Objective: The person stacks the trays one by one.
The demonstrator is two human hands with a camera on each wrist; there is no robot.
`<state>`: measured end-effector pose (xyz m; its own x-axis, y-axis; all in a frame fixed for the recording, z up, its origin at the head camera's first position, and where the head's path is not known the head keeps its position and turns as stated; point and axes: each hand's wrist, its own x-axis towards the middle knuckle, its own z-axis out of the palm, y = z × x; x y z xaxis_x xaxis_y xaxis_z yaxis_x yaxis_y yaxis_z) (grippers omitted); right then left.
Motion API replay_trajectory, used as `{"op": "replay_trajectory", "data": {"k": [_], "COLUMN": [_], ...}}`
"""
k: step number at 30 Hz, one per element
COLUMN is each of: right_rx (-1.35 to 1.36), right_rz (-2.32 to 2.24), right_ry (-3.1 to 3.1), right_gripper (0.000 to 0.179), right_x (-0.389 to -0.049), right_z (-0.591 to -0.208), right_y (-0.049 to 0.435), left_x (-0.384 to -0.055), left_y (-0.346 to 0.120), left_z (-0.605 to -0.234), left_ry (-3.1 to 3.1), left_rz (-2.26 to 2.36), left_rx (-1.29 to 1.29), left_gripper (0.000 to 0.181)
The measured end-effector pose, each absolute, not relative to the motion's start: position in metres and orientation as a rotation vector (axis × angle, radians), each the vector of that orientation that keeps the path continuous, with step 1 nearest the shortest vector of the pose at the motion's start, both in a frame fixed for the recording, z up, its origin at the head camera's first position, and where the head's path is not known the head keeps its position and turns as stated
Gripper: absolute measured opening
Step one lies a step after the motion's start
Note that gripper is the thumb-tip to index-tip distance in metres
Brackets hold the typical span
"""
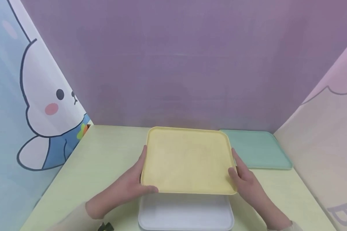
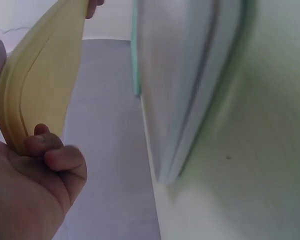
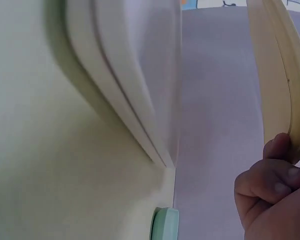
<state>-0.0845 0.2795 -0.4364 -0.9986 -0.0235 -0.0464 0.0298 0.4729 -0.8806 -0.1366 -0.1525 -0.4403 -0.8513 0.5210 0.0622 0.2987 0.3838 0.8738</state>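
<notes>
A yellow rectangular tray [image 1: 188, 160] is held up in both hands, its inner face toward the head camera. My left hand [image 1: 134, 183] grips its left edge, thumb along the near corner; in the left wrist view, curled fingers [image 2: 55, 150] bear on its underside. The right hand [image 1: 247, 183] grips the opposite edge, thumb over the rim, and its bent fingers [image 3: 270, 180] show beneath in the right wrist view. Below the yellow tray lies a white tray [image 1: 186, 215], its far part hidden. Both wrist views show a doubled rim there, perhaps two stacked trays.
A green tray [image 1: 257, 149] lies at the back right of the pale green table [image 1: 115, 141]. A purple wall [image 1: 176, 64] stands behind, with printed curtains at both sides. A small dark object [image 1: 106, 226] shows at the bottom edge near the left wrist.
</notes>
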Motion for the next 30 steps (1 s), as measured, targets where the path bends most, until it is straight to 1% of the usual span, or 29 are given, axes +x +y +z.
{"op": "replay_trajectory", "data": {"k": [4, 9, 13, 16, 21, 26, 30], "right_rx": [0.003, -0.01, -0.01, 0.007, -0.006, 0.002, 0.009], "right_rz": [-1.451, -1.18, -0.965, -0.894, -0.866, -0.813, -0.754], "right_ry": [2.766, 2.946, 3.012, 3.001, 2.993, 2.954, 2.928], "right_gripper": [0.08, 0.094, 0.11, 0.118, 0.121, 0.124, 0.125], "right_x": [-0.072, -0.06, -0.051, -0.043, -0.034, -0.03, -0.028], "right_z": [-0.444, -0.454, -0.459, -0.465, -0.47, -0.476, -0.481], "right_y": [0.277, 0.27, 0.265, 0.263, 0.261, 0.26, 0.261], "left_x": [-0.128, -0.115, -0.102, -0.095, -0.088, -0.078, -0.075], "left_y": [-0.152, -0.156, -0.158, -0.157, -0.154, -0.151, -0.154], "left_z": [-0.447, -0.454, -0.458, -0.46, -0.462, -0.466, -0.472], "left_ry": [2.561, 2.73, 2.765, 2.746, 2.665, 2.588, 2.521], "left_rz": [1.312, 1.092, 0.969, 0.917, 0.892, 0.908, 0.934], "left_rx": [0.776, 0.773, 0.706, 0.647, 0.537, 0.44, 0.441], "left_gripper": [0.159, 0.16, 0.161, 0.165, 0.168, 0.175, 0.175]}}
